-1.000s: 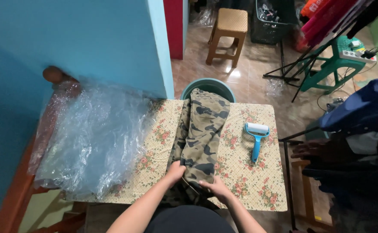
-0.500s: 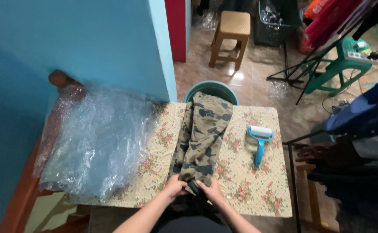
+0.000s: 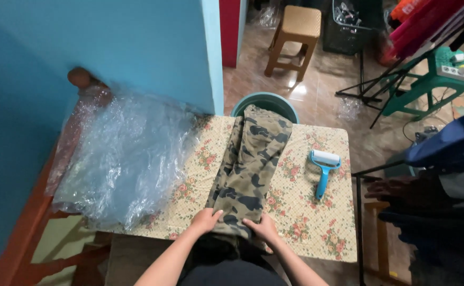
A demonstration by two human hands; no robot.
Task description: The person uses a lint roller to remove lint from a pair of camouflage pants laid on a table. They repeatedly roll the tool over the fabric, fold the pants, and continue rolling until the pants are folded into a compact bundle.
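Both your hands, left hand (image 3: 206,220) and right hand (image 3: 262,228), press flat and open on the folded camouflage cloth garment's (image 3: 250,164) near end, spread wider than before.

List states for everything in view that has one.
Camo garment: folded lengthwise, flat on the table, far end over the tub.
Left hand: pressing on the garment's near end.
Right hand: pressing on the garment's near end.
Lint roller: lying flat, untouched.
Plastic bags: crumpled heap.
Tub: partly covered by the garment.
Stool: upright.
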